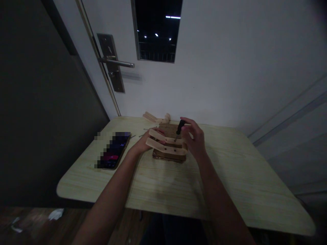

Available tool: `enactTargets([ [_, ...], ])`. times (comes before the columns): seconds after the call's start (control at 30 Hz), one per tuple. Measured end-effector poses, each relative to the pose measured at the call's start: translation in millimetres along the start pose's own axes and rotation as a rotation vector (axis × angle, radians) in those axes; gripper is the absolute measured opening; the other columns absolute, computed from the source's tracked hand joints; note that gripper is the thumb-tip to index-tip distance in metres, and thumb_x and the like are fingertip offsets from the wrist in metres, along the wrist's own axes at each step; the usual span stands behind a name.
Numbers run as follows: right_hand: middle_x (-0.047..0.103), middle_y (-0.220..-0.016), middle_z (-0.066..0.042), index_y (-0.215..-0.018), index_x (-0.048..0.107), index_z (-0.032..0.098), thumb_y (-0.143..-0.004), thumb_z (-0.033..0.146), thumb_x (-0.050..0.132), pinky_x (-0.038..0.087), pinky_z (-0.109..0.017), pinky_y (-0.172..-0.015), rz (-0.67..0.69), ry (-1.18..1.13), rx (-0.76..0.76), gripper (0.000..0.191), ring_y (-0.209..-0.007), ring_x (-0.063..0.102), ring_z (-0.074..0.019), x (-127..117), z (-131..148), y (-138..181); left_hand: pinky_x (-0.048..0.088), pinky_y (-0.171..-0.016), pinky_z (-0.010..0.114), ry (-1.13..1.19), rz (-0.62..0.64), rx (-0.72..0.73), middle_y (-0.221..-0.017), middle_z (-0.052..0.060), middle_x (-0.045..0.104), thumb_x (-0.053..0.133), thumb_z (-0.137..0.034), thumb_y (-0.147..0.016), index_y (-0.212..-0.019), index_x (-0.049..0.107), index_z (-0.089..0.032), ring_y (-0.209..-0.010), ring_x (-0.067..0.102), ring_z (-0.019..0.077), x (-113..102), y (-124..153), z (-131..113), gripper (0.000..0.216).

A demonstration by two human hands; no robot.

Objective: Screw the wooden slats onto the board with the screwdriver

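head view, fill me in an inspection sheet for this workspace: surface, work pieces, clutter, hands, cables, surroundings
Surface: light wood-grain table, rounded front corners.
Work pieces: two pale wooden strips, with holes, lying over a brown wooden block; black-handled screwdriver, tip at the far strip.
Clutter: lit phone at left; loose screws between phone and strips; another pale wooden piece at the back.
Hands: left hand steadies the strips at their left ends; right hand has its fingers on the screwdriver handle.
Cables: nothing seen.
Surroundings: white door with lever handle and dark window; dim light.
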State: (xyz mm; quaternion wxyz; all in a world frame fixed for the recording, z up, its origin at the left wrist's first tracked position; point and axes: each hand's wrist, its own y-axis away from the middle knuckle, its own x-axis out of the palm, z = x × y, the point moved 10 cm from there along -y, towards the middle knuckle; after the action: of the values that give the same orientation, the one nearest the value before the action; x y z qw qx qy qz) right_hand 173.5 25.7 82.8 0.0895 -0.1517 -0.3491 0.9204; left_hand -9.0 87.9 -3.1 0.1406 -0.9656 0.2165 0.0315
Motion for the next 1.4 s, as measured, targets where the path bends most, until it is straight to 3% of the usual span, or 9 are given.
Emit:
enactTargets([
  [0.17, 0.073, -0.109, -0.005, -0.122, 0.065, 0.027, -0.093, 0.044, 0.058, 0.062, -0.034, -0.079, 0.018, -0.040, 0.001, 0.034, -0.090, 0.073, -0.0182, 2.2, 2.1, 0.3, 0.059, -0.074, 0.032, -0.024, 0.014, -0.007, -0.096, 0.006, 0.075, 0.092, -0.030, -0.059, -0.103, 0.067, -0.012, -0.082, 0.072, 0.0202, 1.6, 0.6, 0.5, 0.053],
  [0.33, 0.073, -0.113, -0.003, -0.116, 0.067, 0.028, -0.092, 0.035, 0.060, 0.060, -0.033, -0.079, 0.007, 0.001, -0.045, 0.025, -0.080, 0.072, -0.0143, 2.4, 6.0, -0.9, 0.058, -0.078, 0.033, -0.091, -0.027, 0.009, -0.104, 0.008, 0.073, 0.092, -0.033, -0.058, -0.107, 0.066, -0.013, -0.088, 0.071, 0.0212, -2.5, 0.6, 1.3, 0.058],
  [0.53, 0.073, -0.092, 0.001, -0.108, 0.066, 0.026, -0.085, 0.032, 0.069, 0.059, -0.031, -0.072, -0.084, 0.020, -0.011, 0.024, -0.075, 0.071, -0.0142, -8.3, 3.7, -1.3, 0.059, -0.076, 0.032, -0.043, 0.006, -0.004, -0.101, 0.007, 0.073, 0.092, -0.032, -0.060, -0.109, 0.065, -0.014, -0.084, 0.072, 0.0199, -1.9, 0.4, 7.8, 0.058],
  [0.7, 0.073, -0.113, -0.005, -0.117, 0.065, 0.025, -0.095, 0.035, 0.057, 0.061, -0.032, -0.078, -0.010, -0.028, -0.060, 0.026, -0.087, 0.073, -0.0146, -2.2, 8.5, -0.9, 0.060, -0.080, 0.033, -0.074, 0.006, 0.049, -0.106, 0.008, 0.073, 0.091, -0.029, -0.062, -0.109, 0.067, -0.014, -0.089, 0.072, 0.0202, -4.2, 2.0, 4.0, 0.055],
  [0.97, 0.071, -0.122, -0.005, -0.124, 0.063, 0.029, -0.099, 0.034, 0.050, 0.061, -0.035, -0.082, 0.004, 0.037, -0.177, 0.029, -0.093, 0.070, -0.0161, 4.6, 16.3, 0.8, 0.058, -0.087, 0.034, -0.089, 0.026, 0.080, -0.107, 0.007, 0.074, 0.090, -0.029, -0.063, -0.107, 0.069, -0.017, -0.094, 0.071, 0.0195, -6.3, -2.9, 10.6, 0.050],
  [1.1, 0.071, -0.116, -0.005, -0.121, 0.065, 0.029, -0.098, 0.034, 0.052, 0.061, -0.036, -0.081, -0.008, 0.073, -0.163, 0.026, -0.091, 0.068, -0.0169, 2.4, 15.5, 0.6, 0.058, -0.086, 0.034, -0.129, 0.001, 0.031, -0.110, 0.006, 0.072, 0.091, -0.031, -0.061, -0.108, 0.069, -0.018, -0.094, 0.071, 0.0195, -8.0, -1.8, 12.4, 0.053],
  [1.27, 0.070, -0.105, -0.003, -0.120, 0.066, 0.028, -0.093, 0.032, 0.061, 0.059, -0.034, -0.077, -0.034, 0.102, -0.119, 0.027, -0.076, 0.065, -0.0137, -1.6, 11.5, -1.3, 0.058, -0.081, 0.034, -0.095, -0.014, 0.028, -0.107, 0.007, 0.072, 0.092, -0.032, -0.059, -0.107, 0.068, -0.015, -0.090, 0.071, 0.0208, -5.8, -0.6, 6.4, 0.057],
  [1.4, 0.067, -0.100, -0.003, -0.115, 0.067, 0.028, -0.091, 0.032, 0.063, 0.058, -0.034, -0.075, -0.045, 0.122, -0.120, 0.025, -0.081, 0.063, -0.0148, -2.8, 11.4, -1.6, 0.059, -0.079, 0.032, -0.041, -0.011, 0.021, -0.105, 0.006, 0.072, 0.092, -0.031, -0.058, -0.106, 0.067, -0.016, -0.087, 0.071, 0.0182, -5.0, -1.2, 8.7, 0.056],
])
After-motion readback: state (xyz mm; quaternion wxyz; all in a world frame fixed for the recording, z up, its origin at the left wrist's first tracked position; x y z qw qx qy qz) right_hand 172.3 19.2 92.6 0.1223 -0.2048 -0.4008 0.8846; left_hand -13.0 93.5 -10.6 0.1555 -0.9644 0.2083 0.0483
